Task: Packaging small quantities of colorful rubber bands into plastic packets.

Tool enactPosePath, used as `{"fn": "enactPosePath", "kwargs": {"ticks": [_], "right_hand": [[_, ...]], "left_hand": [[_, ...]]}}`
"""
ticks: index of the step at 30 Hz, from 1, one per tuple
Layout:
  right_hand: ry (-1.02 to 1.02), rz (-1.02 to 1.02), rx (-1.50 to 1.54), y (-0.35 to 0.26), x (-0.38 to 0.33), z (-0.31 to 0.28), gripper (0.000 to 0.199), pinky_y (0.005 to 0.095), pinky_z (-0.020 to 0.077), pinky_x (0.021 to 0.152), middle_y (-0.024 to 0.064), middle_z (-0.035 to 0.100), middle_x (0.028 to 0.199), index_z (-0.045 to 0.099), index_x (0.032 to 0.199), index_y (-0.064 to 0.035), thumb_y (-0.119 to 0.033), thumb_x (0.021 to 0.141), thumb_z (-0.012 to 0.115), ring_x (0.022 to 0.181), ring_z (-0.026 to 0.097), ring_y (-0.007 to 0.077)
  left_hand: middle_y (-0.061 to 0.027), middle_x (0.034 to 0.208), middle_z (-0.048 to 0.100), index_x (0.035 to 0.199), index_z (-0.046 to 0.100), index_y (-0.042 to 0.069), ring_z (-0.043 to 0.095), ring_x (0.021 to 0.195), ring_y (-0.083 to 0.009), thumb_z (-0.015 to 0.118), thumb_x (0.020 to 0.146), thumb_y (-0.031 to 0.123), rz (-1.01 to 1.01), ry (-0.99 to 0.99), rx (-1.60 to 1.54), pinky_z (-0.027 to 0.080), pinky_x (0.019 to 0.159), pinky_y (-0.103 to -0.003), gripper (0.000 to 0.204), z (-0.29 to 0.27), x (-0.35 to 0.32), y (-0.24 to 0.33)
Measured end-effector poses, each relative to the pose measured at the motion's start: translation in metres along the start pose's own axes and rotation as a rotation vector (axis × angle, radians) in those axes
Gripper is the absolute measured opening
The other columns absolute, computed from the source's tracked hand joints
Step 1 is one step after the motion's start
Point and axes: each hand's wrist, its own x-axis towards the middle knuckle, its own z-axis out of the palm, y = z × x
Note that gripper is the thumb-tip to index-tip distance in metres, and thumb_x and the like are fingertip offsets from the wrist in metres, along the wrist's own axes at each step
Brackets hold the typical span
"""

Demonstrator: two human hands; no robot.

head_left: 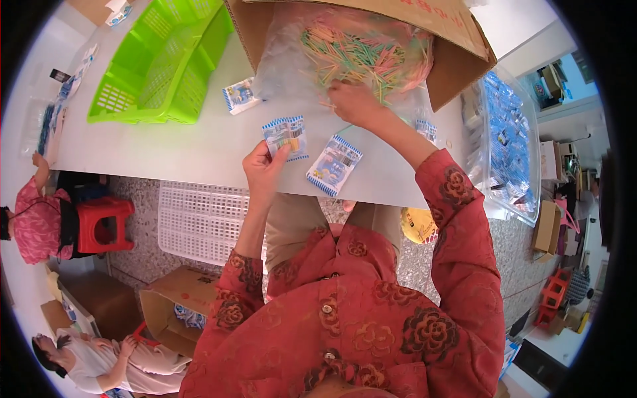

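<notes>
left hand point(264, 167) pinching small blue packet point(285, 136) near table edge point(219, 187). right hand point(355, 103) fingers curled into coloured sticks point(358, 53) in clear bag, far side. second packet point(334, 165) overhangs near edge. open tabletop left, before green basket point(159, 66).

The person wears a red shirt point(371, 318) patterned with darker red roses, buttoned down the front with round buttons point(326, 308), long sleeves point(458, 219), and tan trousers point(292, 219).
</notes>
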Motion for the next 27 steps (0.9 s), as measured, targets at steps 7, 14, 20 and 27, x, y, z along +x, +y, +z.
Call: {"fn": "enactPosePath", "kwargs": {"ticks": [7, 14, 20, 27], "right_hand": [[-0.257, 0.064, -0.037, -0.019, 0.019, -0.011, 0.009, 0.0423, 0.0502, 0.069, 0.0163, 0.064, 0.082, 0.063, 0.078, -0.0019, -0.008, 0.074, 0.058, 0.081, 0.063, 0.0324], [-0.044, 0.283, 0.312, -0.025, 0.006, -0.047, 0.011, 0.0358, 0.0502, 0.065, 0.0134, 0.065, 0.08, 0.064, 0.082, -0.0003, -0.009, 0.077, 0.06, 0.072, 0.065, 0.0231], [0.17, 0.337, 1.435, -0.047, -0.019, -0.105, 0.006, 0.0222, 0.0444, 0.075, -0.0014, 0.06, 0.083, 0.061, 0.087, -0.0027, -0.005, 0.082, 0.063, 0.079, 0.055, 0.0059], [0.312, 0.182, 1.458, -0.056, -0.036, -0.101, 0.008, 0.0253, 0.045, 0.081, -0.0011, 0.06, 0.091, 0.062, 0.089, -0.0035, -0.006, 0.083, 0.065, 0.087, 0.055, 0.008]], "left_hand": [[-0.0042, 0.096, 0.066, 0.106, 0.063, -0.004, 0.057, 0.083, -0.0066, 0.064, 0.085, 0.003, 0.013, -0.04, 0.017, 0.046, 0.077, -0.022, 0.022, 0.001, -0.001, 0.002], [0.0024, 0.075, 0.062, 0.088, 0.066, -0.002, 0.049, 0.066, -0.0006, 0.069, 0.082, 0.005, -0.031, 0.035, 0.248, 0.039, 0.059, -0.016, 0.01, 0.004, -0.003, 0.016], [0.0009, 0.074, 0.063, 0.086, 0.066, -0.003, 0.051, 0.065, -0.0025, 0.071, 0.08, 0.005, -0.002, 0.009, 0.102, 0.041, 0.058, -0.018, 0.011, 0.021, -0.002, 0.014], [-0.0019, 0.077, 0.066, 0.09, 0.067, -0.003, 0.056, 0.069, -0.0041, 0.07, 0.079, 0.003, 0.019, -0.101, 0.146, 0.045, 0.062, -0.019, 0.013, 0.036, -0.005, 0.019]]}}
